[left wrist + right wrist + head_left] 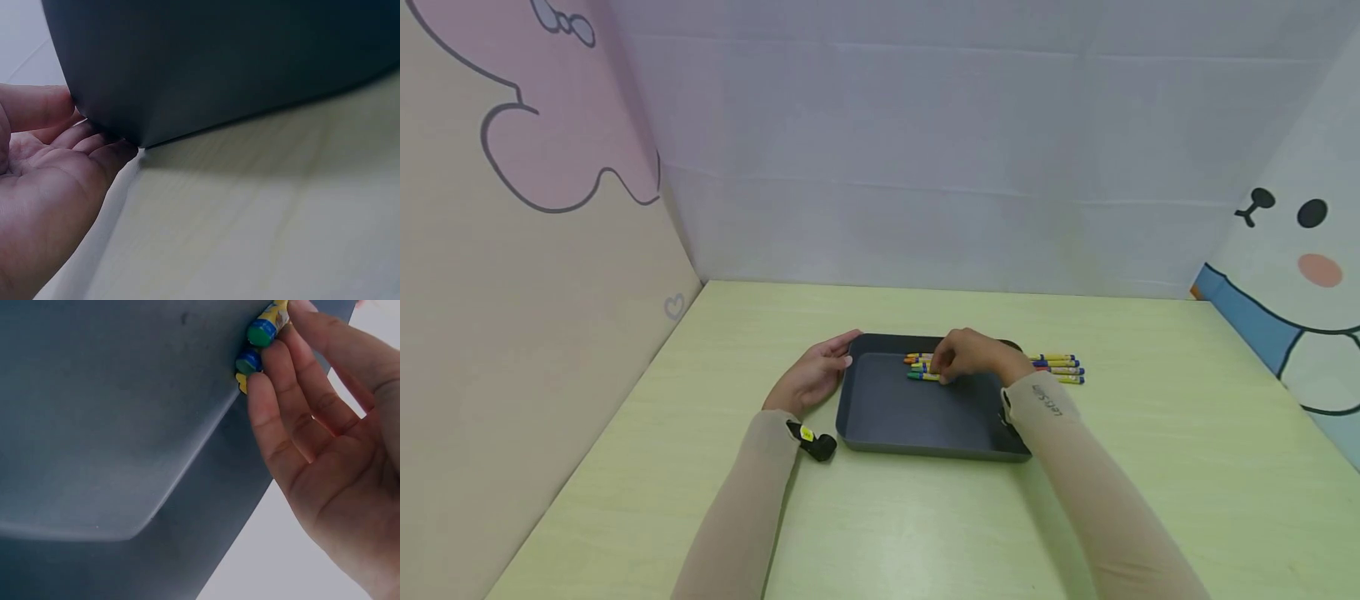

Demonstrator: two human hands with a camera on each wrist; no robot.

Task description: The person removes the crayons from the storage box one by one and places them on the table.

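Inside 1 tray (895, 417), 4 crayons (920, 361) visible; 4 more crayons (1060, 371) visible right, on table (1165, 450). Right hand (966, 354) pinches 1 green crayon (923, 377), fingertips closed; left hand (812, 375) touches tray corner, fingers loosely extended.

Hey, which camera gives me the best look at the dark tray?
The head view. It takes in most of the tray, inside and rim, with the right hand and sleeve hiding part. The left wrist view shows only some of its outside, by the left hand; the right wrist view shows just part of its inside.
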